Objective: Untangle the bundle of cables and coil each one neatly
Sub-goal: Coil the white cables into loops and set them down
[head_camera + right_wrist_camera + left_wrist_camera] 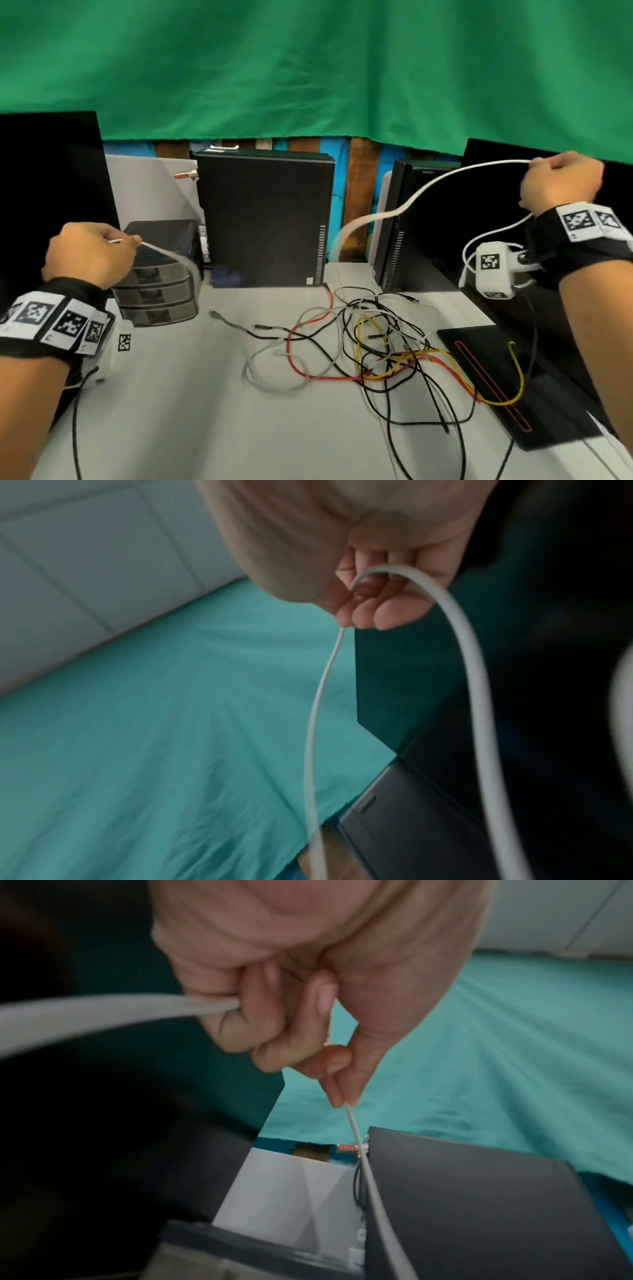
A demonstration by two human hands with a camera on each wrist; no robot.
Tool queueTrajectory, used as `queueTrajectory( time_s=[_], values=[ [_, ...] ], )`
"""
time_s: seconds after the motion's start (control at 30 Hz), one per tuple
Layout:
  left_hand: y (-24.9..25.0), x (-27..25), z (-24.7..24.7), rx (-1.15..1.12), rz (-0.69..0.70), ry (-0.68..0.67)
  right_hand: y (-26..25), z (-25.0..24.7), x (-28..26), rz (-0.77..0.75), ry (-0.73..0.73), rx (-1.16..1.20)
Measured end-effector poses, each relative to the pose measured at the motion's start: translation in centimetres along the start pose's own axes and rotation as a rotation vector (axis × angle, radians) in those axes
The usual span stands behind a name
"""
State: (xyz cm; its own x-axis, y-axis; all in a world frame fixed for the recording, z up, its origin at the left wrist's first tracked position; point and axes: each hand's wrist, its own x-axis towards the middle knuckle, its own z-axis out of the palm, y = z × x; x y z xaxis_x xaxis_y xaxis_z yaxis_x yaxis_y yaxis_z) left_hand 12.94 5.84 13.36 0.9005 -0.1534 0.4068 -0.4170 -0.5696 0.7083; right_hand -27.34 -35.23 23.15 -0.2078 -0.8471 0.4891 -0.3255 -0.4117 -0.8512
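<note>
Both hands are raised and spread wide: the left hand pinches one end of a white cable, the right hand grips the other. That cable looks freed and ready for coiling, loop by loop. Still knotted, the bundle of cables lies on the surface.

A green cloth hangs across the back above a white table. On the table, a dark computer tower stands upright at centre, a second tower to its right, and a small grey drawer unit with three stacked drawers to its left. Black monitors stand at far left and far right, and a flat black stand base with a red outlined slot lies near the right edge.
</note>
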Motion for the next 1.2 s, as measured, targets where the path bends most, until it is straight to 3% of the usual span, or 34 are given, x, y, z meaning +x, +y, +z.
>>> queueTrajectory(
  time_s=[0.13,0.33,0.5,0.6,0.67,0.8,0.9,1.07,1.13,1.2],
  values=[
    [1.3,-0.8,0.8,-0.181,0.046,-0.138,-0.5,0.6,-0.4,-0.044,-0.115,0.056],
    [8.4,-1.1,0.5,-0.530,0.075,-0.345,-3.2,2.3,-4.2,-0.116,-0.316,-0.004],
    [15.4,-2.0,-0.6,-0.635,0.303,-0.462,-5.9,3.2,-8.3,-0.213,-0.539,-0.175],
    [19.1,-3.7,0.0,-0.642,0.426,-0.513,-9.8,3.8,-13.7,-0.258,-0.778,0.128],
    [21.0,-5.0,0.6,-0.651,0.472,-0.538,-12.0,4.6,-16.8,-0.189,-0.920,0.333],
    [21.1,-6.2,1.5,-0.667,0.494,-0.562,-12.6,5.6,-19.1,-0.129,-1.141,0.412],
    [18.0,-5.7,1.7,-0.702,0.373,-0.693,-10.4,5.7,-17.7,-0.164,-0.989,0.423],
    [10.7,-5.2,2.1,-0.658,0.237,-0.829,-3.5,5.6,-13.4,0.059,-0.690,0.303],
    [8.7,-5.7,2.2,-0.590,0.218,-0.846,-0.9,6.1,-13.0,0.152,-0.691,0.164],
    [7.6,-6.5,2.4,-0.577,0.180,-0.852,0.8,6.7,-13.4,0.226,-0.806,-0.021]
  ],
)
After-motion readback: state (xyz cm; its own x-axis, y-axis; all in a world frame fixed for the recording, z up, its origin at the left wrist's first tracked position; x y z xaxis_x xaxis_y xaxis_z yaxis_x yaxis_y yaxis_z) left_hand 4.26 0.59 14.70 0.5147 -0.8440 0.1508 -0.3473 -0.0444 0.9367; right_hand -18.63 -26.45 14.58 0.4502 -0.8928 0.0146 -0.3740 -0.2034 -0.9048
